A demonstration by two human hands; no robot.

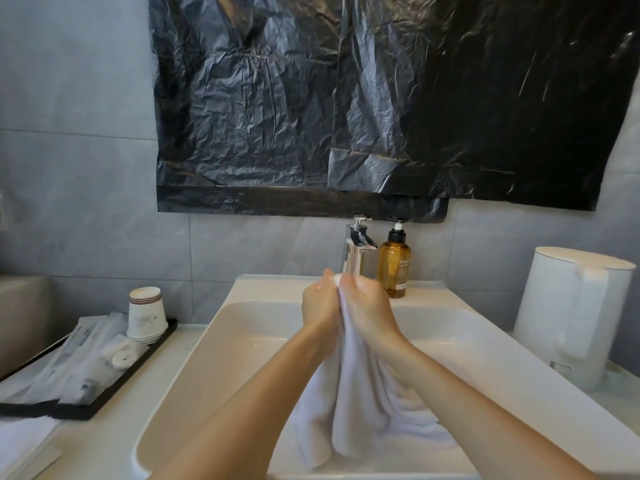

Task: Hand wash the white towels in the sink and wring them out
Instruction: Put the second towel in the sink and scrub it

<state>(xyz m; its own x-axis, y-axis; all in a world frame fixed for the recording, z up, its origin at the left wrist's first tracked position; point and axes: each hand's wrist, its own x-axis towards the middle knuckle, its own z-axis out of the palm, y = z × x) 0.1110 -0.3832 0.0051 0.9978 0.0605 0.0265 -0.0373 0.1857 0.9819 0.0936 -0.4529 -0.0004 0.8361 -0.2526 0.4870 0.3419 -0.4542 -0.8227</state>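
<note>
A white towel (356,403) hangs in folds from both my hands down into the white sink (214,358). My left hand (318,303) and my right hand (367,303) are pressed close together above the basin, each gripping a bunched upper part of the towel. A small tuft of cloth pokes out between the fingertips. The towel's lower end rests crumpled on the basin floor. The chrome faucet (358,249) stands just behind my hands.
An amber pump bottle (394,265) stands right of the faucet. A white kettle (575,317) sits on the counter at right. A black tray (114,386) at left holds paper cups (147,315) and wrapped toiletries. Folded white cloth (24,445) lies at bottom left. Black plastic sheeting (381,98) covers the wall above.
</note>
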